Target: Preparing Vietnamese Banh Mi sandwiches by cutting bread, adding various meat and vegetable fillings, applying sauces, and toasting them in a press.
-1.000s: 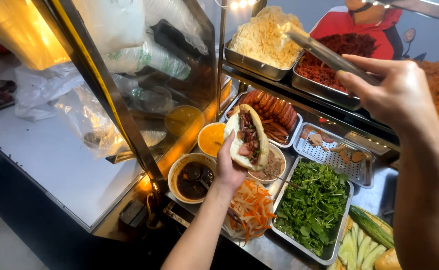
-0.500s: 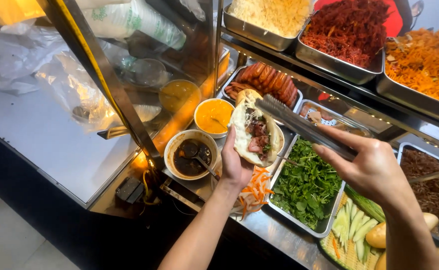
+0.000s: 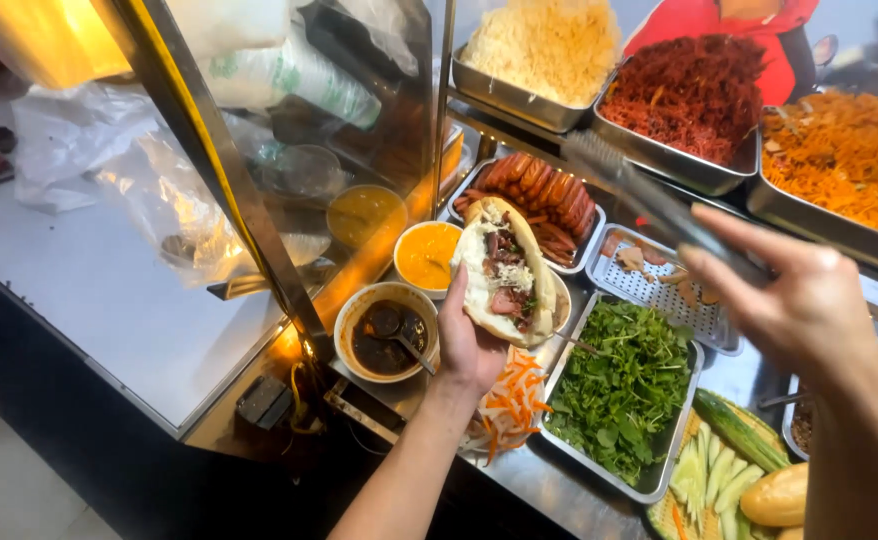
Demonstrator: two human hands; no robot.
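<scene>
Cradling a split bread roll (image 3: 504, 272) stuffed with meat, the left hand (image 3: 469, 345) holds it above the bench between a bowl of dark sauce (image 3: 387, 330) and a tray of green herbs (image 3: 624, 385). The right hand (image 3: 804, 305) is clamped on metal tongs (image 3: 649, 200), raised over the perforated tray (image 3: 659, 285), near trays of shredded toppings.

Split sandwich (image 3: 504, 275) at centre, sauce bowl (image 3: 384, 332) at eight o'clock beside it. Herb tray (image 3: 659, 470) at four o'clock, sausage tray (image 3: 539, 190) at twelve, tongs (image 3: 659, 205) at two.
</scene>
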